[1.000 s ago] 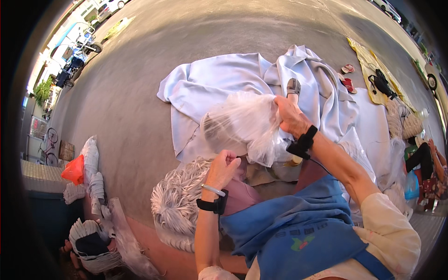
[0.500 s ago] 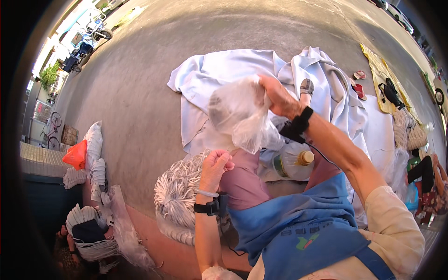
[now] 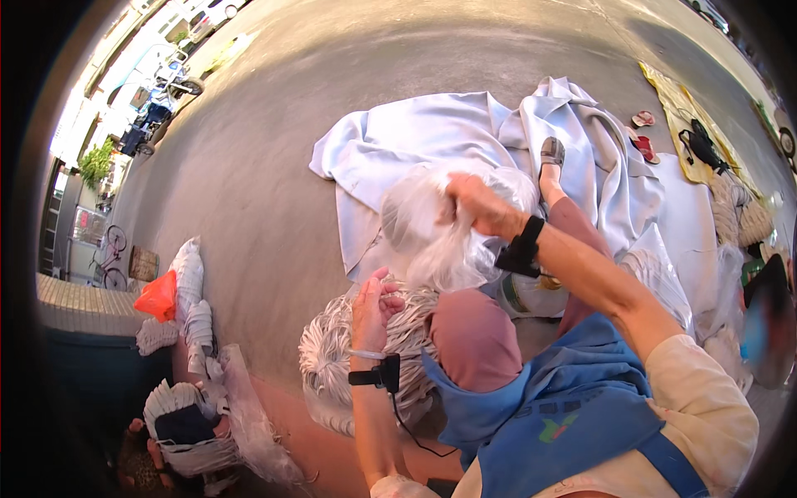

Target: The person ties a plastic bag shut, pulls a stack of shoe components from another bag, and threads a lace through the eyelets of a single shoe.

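Note:
A clear plastic bag point(image 3: 415, 207) hangs crumpled in front of me over a pale sheet point(image 3: 365, 158). My right hand point(image 3: 480, 207) is closed on the bag's upper part, its wrist in a black strap. My left hand point(image 3: 375, 314) is held up to the left with loosely bent, parted fingers, and nothing shows in it. Below and around that hand lies a big bundle of white strands point(image 3: 324, 357), partly wrapped in plastic. A large plastic bottle point(image 3: 523, 297) stands between my knees, mostly hidden by the bag and my right arm.
Red slippers point(image 3: 643, 148) and a yellow mat point(image 3: 668, 108) lie to the right. At the left are an orange-red bag point(image 3: 158, 296), more white strand bundles point(image 3: 189, 270) and a seated person partly in view. A parked bicycle point(image 3: 110, 257) and motor tricycle point(image 3: 158, 104) stand farther off.
My right hand has lowered the plastic bag and drawn it slightly left. My left hand's fingers have loosened from a pinch. My left knee has risen, and the bottle is more covered.

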The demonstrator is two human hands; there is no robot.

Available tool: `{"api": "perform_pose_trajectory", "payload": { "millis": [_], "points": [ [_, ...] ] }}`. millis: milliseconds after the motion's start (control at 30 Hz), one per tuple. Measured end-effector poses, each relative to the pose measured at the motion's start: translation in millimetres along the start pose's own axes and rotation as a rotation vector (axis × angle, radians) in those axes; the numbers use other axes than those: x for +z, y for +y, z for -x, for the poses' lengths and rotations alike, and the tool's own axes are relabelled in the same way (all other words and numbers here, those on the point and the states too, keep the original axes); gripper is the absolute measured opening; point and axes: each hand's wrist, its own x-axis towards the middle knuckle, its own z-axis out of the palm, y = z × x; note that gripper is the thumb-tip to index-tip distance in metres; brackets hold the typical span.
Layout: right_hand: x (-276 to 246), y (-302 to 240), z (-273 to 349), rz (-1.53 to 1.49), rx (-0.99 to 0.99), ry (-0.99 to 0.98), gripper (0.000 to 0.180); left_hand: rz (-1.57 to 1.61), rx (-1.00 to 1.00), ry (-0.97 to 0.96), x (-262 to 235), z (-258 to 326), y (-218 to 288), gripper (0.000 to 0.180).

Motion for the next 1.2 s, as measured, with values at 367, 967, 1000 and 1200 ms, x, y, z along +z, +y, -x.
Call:
{"api": "perform_pose_trajectory", "payload": {
  "millis": [367, 967, 1000, 1200],
  "points": [
    [9.9, 71.1, 20.8, 0.593, 0.290, -0.679, 0.023, 0.155, -0.301, -0.026, 7.8, -60.2, -79.2, 0.035],
    [-24.1, 104.5, 16.3, 0.933, 0.026, -0.430, 0.035, 0.609, -0.076, 0.005, 8.9, -40.6, -70.5, 0.034],
    [-24.3, 103.2, 13.7, 0.930, 0.024, -0.431, 0.035, 0.584, -0.033, 0.018, 7.6, -40.4, -71.3, 0.034],
    [-47.7, 69.8, 6.4, 0.805, 0.133, -0.309, 0.032, 0.686, 0.004, 0.115, -17.1, -39.2, -73.4, 0.018]
  ]
}}
